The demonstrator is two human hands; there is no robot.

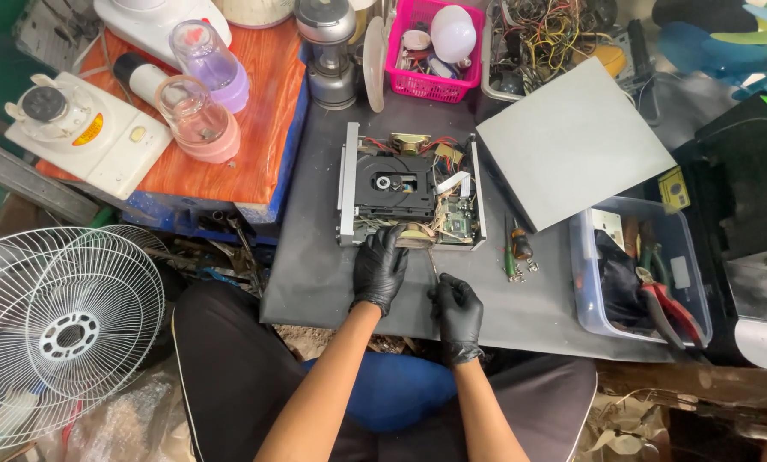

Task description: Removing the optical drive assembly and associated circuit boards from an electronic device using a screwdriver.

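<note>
Head view showed the opened player (411, 190) on the grey table (315, 274). Left hand (380, 267) lay flat, fingers loosely spread, steadying its front edge; right hand (457, 310) was closed around a thin screwdriver (432, 261). Bracing firmly and keeping the tip square would have suited best.

matt black gloves (380, 267), metal disc player chassis (347, 184)
</note>
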